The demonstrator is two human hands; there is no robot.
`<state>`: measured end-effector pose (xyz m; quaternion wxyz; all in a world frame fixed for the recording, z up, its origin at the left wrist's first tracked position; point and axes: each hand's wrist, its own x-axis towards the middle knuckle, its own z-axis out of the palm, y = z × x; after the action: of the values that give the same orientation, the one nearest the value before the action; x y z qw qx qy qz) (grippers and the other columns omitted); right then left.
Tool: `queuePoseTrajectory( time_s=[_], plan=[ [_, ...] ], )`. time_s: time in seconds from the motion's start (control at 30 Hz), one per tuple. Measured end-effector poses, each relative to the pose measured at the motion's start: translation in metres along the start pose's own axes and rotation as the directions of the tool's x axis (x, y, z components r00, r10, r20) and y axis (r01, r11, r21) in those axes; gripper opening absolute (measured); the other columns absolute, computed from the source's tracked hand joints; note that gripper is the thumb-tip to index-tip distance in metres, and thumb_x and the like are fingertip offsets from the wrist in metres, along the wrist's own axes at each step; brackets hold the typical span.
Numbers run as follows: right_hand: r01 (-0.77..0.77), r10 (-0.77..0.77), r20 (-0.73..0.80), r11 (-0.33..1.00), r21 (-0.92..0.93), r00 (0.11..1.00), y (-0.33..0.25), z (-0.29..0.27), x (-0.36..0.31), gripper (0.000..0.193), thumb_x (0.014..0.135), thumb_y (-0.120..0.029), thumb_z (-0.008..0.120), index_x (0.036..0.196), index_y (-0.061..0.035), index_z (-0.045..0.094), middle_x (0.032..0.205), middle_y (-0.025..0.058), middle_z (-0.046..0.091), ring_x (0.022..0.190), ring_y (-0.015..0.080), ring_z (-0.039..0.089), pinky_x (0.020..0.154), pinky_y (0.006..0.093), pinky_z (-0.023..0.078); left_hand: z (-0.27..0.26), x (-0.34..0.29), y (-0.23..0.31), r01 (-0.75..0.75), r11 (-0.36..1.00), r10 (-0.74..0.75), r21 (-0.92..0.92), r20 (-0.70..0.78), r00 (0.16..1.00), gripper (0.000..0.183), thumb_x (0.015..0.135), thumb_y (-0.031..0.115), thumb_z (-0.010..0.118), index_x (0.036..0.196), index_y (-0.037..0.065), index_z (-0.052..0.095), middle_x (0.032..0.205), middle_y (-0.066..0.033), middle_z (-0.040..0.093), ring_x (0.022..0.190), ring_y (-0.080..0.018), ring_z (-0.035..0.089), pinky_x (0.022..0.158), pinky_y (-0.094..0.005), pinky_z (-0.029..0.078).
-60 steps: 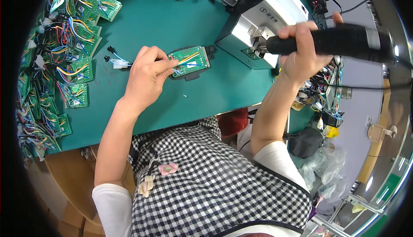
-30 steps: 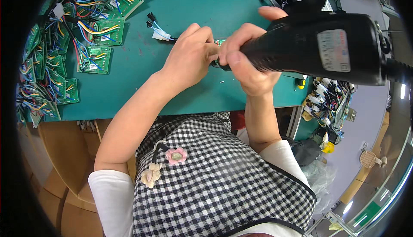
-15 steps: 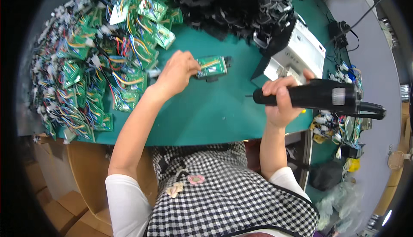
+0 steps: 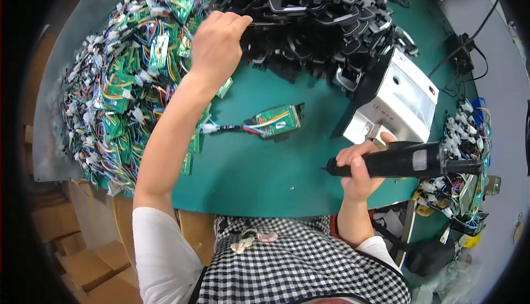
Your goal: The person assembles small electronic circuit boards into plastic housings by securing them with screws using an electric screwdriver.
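My left hand [image 4: 216, 44] reaches to the left edge of a heap of black plastic housings [image 4: 298, 33]. Its fingers are pinched together at a dark part there, and what they hold, if anything, is hidden. My right hand [image 4: 360, 169] is wrapped round a black electric screwdriver [image 4: 395, 160], its thin bit pointing left above the mat. Between the hands, a green circuit board [image 4: 279, 122] sits in a black plastic holder on the table. A wire bundle [image 4: 232, 128] runs left from it to a white connector.
A large pile of green circuit boards with coloured wires [image 4: 118, 94] covers the left of the green table mat [image 4: 248, 182]. At the right stands a white metal box [image 4: 400, 94] with a black side. More wired parts [image 4: 461, 155] lie beyond it. Cardboard boxes [image 4: 91, 265] sit below at left.
My left hand has let go of the circuit board and moved up to the black housings. The board stays on the mat, its wires now showing. My right hand still grips the screwdriver.
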<state>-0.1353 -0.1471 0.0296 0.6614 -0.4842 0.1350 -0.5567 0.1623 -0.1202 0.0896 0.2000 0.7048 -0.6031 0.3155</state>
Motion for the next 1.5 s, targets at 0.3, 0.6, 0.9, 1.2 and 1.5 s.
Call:
queuePoseTrajectory(
  time_s=[0.3, 0.6, 0.9, 1.2, 1.5],
  plan=[
    [0.083, -0.086, -0.034, 0.992, -0.096, 0.996, -0.003, 0.006, 0.015, 0.060, 0.075, -0.003, 0.058, 0.124, 0.0031, 0.024, 0.064, 0.0092, 0.052, 0.050, 0.0172, 0.053, 0.054, 0.0326, 0.049, -0.081, -0.159, 0.097, 0.069, 0.968, 0.031, -0.241, 0.386, 0.922, 0.029, 0.067, 0.007, 0.062, 0.096, 0.003, 0.063, 0.098, -0.0080, 0.061, 0.094, -0.0257, 0.056, 0.076, -0.0357, 0.044],
    [0.172, -0.171, 0.041, 0.985, -0.030, 0.984, -0.049, 0.018, -0.021, 0.064, 0.079, -0.011, 0.054, 0.134, -0.0077, 0.022, 0.070, 0.0111, 0.051, 0.057, 0.0217, 0.054, 0.058, 0.0392, 0.048, -0.053, -0.156, 0.168, 0.299, 0.816, -0.080, -0.494, 0.416, 0.906, 0.016, 0.065, 0.010, 0.068, 0.069, 0.005, 0.054, 0.073, -0.0053, 0.050, 0.074, -0.0242, 0.051, 0.066, -0.0346, 0.041],
    [0.165, -0.167, 0.047, 0.985, 0.048, 0.985, -0.067, 0.051, -0.025, 0.064, 0.078, -0.017, 0.055, 0.134, -0.0085, 0.024, 0.076, 0.0087, 0.052, 0.063, 0.0197, 0.053, 0.061, 0.0387, 0.047, -0.080, -0.175, 0.138, 0.510, 0.570, -0.278, -0.644, 0.434, 0.857, 0.011, 0.077, 0.001, 0.061, 0.082, 0.005, 0.052, 0.078, -0.0087, 0.057, 0.076, -0.0229, 0.058, 0.062, -0.0309, 0.046],
    [0.093, -0.154, 0.209, 0.957, 0.273, 0.966, -0.026, 0.115, -0.044, 0.063, 0.086, -0.029, 0.053, 0.136, -0.0161, 0.017, 0.074, 0.0057, 0.053, 0.057, 0.0180, 0.053, 0.060, 0.0373, 0.049, -0.098, -0.208, 0.124, 0.047, -0.936, -0.275, -0.349, 0.806, 0.524, 0.015, 0.085, 0.013, 0.060, 0.097, 0.002, 0.060, 0.081, -0.0070, 0.063, 0.069, -0.0148, 0.062, 0.059, -0.0230, 0.050],
    [0.003, -0.037, 0.207, 0.987, 0.163, 0.978, -0.007, 0.139, -0.046, 0.063, 0.085, -0.027, 0.052, 0.136, -0.0167, 0.016, 0.074, 0.0057, 0.052, 0.058, 0.0179, 0.052, 0.062, 0.0380, 0.046, -0.095, -0.216, 0.110, 0.027, -0.945, -0.277, -0.326, 0.840, 0.466, 0.020, 0.086, 0.020, 0.059, 0.092, 0.001, 0.061, 0.078, -0.0079, 0.064, 0.067, -0.0152, 0.063, 0.057, -0.0233, 0.052]
  ],
)
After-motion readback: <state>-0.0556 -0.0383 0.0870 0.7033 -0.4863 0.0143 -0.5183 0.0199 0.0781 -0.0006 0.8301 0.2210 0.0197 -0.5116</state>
